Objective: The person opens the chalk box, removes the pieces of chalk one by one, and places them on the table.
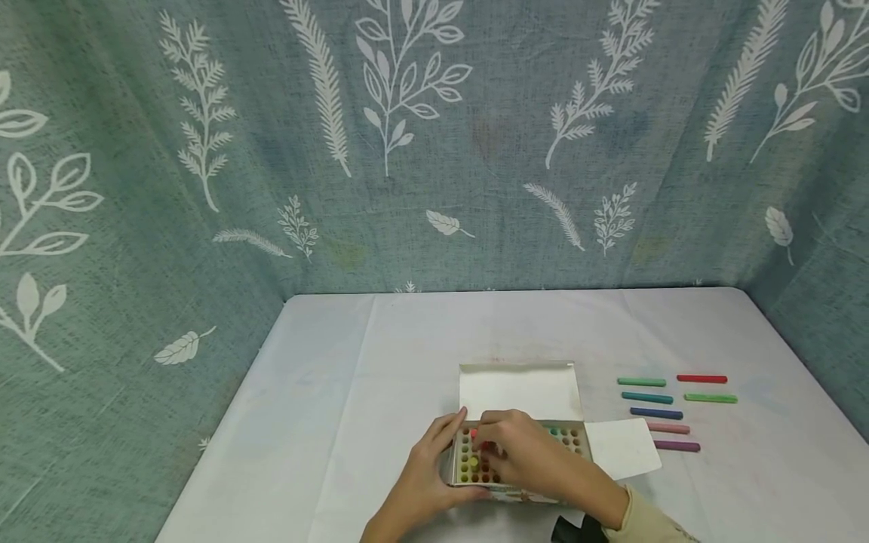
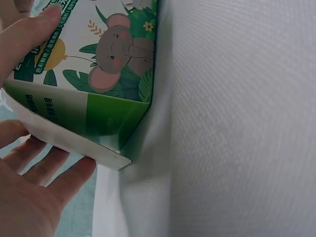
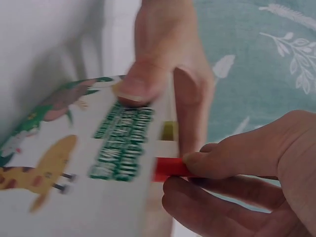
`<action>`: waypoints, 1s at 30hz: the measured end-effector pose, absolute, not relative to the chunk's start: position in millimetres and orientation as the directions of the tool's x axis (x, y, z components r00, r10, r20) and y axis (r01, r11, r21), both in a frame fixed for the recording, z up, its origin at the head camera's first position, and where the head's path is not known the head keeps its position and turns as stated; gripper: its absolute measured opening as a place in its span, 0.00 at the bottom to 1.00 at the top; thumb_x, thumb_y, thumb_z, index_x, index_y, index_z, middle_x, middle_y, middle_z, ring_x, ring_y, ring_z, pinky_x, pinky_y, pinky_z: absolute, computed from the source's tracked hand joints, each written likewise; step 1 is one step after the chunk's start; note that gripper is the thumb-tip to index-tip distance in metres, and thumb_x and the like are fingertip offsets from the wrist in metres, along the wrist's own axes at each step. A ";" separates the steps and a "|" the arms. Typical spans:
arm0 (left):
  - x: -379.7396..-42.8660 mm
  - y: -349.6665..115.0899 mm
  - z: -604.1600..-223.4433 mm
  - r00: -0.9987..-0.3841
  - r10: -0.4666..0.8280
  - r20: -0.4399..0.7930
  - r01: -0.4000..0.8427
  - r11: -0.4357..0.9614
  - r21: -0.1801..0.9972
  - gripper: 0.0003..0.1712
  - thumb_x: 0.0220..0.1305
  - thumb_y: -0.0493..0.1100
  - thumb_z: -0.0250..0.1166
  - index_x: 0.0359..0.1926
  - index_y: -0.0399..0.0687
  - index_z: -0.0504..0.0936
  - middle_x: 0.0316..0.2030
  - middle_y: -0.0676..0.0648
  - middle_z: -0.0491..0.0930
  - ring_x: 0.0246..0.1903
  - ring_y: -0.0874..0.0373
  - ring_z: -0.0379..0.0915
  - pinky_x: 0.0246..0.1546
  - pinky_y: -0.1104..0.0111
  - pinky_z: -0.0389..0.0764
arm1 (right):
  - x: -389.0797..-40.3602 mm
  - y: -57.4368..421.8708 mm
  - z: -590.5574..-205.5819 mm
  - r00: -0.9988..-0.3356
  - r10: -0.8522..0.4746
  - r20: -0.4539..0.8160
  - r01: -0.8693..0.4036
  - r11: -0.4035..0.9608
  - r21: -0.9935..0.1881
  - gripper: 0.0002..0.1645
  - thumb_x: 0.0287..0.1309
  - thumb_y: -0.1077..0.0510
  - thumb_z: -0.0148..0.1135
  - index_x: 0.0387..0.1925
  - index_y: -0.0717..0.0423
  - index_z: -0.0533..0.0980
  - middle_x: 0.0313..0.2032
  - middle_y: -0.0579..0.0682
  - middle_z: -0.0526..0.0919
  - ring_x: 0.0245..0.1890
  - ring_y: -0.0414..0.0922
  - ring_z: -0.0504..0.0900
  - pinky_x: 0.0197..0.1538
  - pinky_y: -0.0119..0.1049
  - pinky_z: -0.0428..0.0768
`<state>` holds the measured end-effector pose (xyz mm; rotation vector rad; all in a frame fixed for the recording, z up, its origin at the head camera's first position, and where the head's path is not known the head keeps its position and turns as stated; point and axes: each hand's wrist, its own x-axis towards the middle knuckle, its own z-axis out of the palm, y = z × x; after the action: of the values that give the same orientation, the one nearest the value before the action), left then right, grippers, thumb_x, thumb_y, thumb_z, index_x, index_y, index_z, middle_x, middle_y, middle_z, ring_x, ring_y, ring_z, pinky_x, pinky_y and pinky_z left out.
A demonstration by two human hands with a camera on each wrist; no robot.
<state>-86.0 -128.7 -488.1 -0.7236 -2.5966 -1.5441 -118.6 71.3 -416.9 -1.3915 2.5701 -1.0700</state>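
A cardboard crayon box (image 1: 517,392) with cartoon animals printed on its front stands on the table, its lid folded back. Colored crayon ends and round holes fill its top in rows. My left hand (image 1: 426,471) grips the left end of the box, thumb on the printed front and fingers at the side flap (image 2: 74,138). Over the box, my right hand (image 1: 526,452) pinches a red crayon (image 3: 170,168) between thumb and fingers. The crayon's lower end is hidden behind the box front. A yellow crayon (image 1: 474,462) sticks up near the left end.
Right of the box lie several loose crayons, among them a red one (image 1: 702,378), a light green one (image 1: 710,398) and a purple one (image 1: 677,446). A white side flap (image 1: 621,446) extends toward them. Patterned curtain (image 1: 407,151) encloses the white table (image 1: 326,422).
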 end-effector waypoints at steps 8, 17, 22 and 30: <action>-87.5 -129.8 -490.0 -0.899 0.363 0.245 0.386 0.391 0.835 0.58 0.43 0.57 0.76 0.73 0.53 0.56 0.63 0.53 0.62 0.59 0.52 0.65 0.58 0.62 0.72 | -119.9 77.7 -399.7 -0.576 -0.713 0.400 -0.762 0.290 -0.579 0.10 0.50 0.74 0.64 0.28 0.57 0.80 0.31 0.46 0.79 0.26 0.31 0.75 0.27 0.18 0.75; -84.6 -126.9 -483.6 -0.911 0.349 0.222 0.360 0.405 0.841 0.59 0.41 0.54 0.78 0.72 0.52 0.56 0.62 0.51 0.63 0.60 0.51 0.65 0.58 0.58 0.72 | -118.9 95.6 -382.3 -0.603 -0.667 0.438 -0.751 0.291 -0.592 0.12 0.49 0.75 0.64 0.29 0.55 0.81 0.32 0.44 0.79 0.30 0.34 0.77 0.31 0.21 0.78; -80.3 -122.9 -472.4 -0.912 0.337 0.235 0.362 0.390 0.847 0.59 0.40 0.45 0.80 0.71 0.42 0.58 0.62 0.43 0.64 0.59 0.45 0.65 0.56 0.52 0.72 | -117.9 107.0 -372.0 -0.613 -0.641 0.462 -0.752 0.296 -0.588 0.13 0.48 0.75 0.65 0.30 0.56 0.80 0.34 0.45 0.79 0.32 0.37 0.80 0.31 0.21 0.79; -85.3 -127.1 -488.3 -0.915 0.339 0.218 0.365 0.463 0.808 0.59 0.42 0.59 0.76 0.73 0.57 0.56 0.62 0.54 0.63 0.61 0.53 0.63 0.56 0.55 0.73 | -118.6 131.3 -362.5 -0.633 -0.552 0.543 -0.756 0.292 -0.586 0.17 0.43 0.78 0.67 0.30 0.54 0.80 0.34 0.45 0.80 0.32 0.40 0.81 0.29 0.24 0.81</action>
<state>-85.3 -127.1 -488.3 -0.6412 -2.6640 -1.4818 -118.6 131.3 -362.5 -1.4005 2.7051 -1.4636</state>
